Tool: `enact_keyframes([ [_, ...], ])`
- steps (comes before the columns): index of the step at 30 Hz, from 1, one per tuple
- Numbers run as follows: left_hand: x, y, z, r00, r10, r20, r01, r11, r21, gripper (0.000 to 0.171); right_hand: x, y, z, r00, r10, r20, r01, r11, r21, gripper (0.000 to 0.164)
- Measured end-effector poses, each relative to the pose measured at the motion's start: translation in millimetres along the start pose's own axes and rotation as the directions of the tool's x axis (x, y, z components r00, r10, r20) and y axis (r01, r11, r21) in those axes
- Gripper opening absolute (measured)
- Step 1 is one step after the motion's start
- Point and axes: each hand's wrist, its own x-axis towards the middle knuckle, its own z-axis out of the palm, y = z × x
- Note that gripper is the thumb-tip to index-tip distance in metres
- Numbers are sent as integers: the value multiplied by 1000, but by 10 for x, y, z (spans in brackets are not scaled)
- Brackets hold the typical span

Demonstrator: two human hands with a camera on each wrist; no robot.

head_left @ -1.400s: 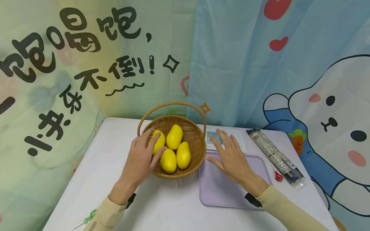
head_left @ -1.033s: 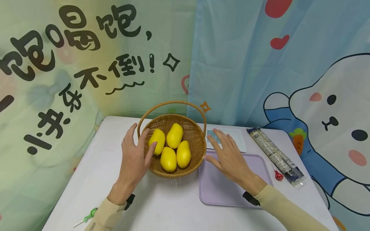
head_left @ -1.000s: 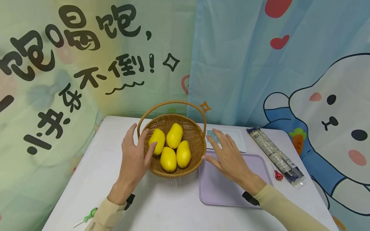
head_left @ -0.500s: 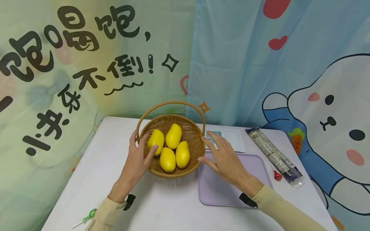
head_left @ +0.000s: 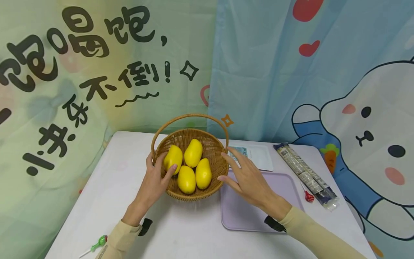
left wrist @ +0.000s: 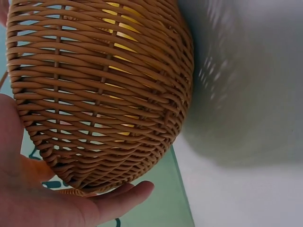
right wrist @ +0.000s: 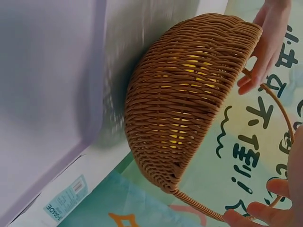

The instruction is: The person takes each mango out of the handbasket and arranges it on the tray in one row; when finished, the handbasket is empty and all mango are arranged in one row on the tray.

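A brown wicker basket (head_left: 220,155) with an arched handle (head_left: 191,115) stands on the white table, holding several yellow mangoes (head_left: 194,153). My left hand (head_left: 151,184) is at the basket's left rim, its thumb above the leftmost mango. The left wrist view has the fingers of the left hand (left wrist: 61,205) extended along the woven wall (left wrist: 113,80); firm contact is unclear. My right hand (head_left: 250,183) hovers at the right rim, fingers spread and gently bent, thumb pointing at the basket. The right wrist view shows its fingertips (right wrist: 265,210) near the handle, beside the basket wall (right wrist: 175,99).
A lilac tray (head_left: 255,217) lies under the right forearm. Behind it is a white packet (head_left: 261,156) with a blue label. To the right lie a long transparent package (head_left: 305,174) and a red lollipop (head_left: 309,196). A green lollipop (head_left: 98,242) lies front left. Printed curtains (head_left: 252,72) hang behind.
My left hand has drawn back from over the mangoes to the left rim, then closer against it. My right hand has shifted left to the right rim. The basket stays put.
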Motion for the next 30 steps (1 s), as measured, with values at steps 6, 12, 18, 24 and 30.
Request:
enact_keyframes([
  [6, 8, -29, 19, 1000, -20, 11, 20, 1000, -1, 65, 75, -56, -21, 999, 25, 21, -26, 998, 58, 70],
  [12, 8, -27, 23, 999, -37, 18, 37, 999, 1, 67, 191, -136, -67, 993, 83, 82, -96, 980, 177, 66],
  [18, 4, -19, 28, 999, -35, 18, 35, 999, 7, 68, 347, -185, -80, 981, 116, 154, -155, 950, 272, 65],
  [24, 3, -18, 30, 1000, -20, 15, 20, 1000, 9, 67, 544, -188, -75, 962, 134, 238, -209, 922, 326, 65],
  [30, 3, -21, 29, 1000, -14, 16, 13, 1000, 18, 67, 785, -133, -71, 920, 149, 362, -284, 891, 355, 61],
])
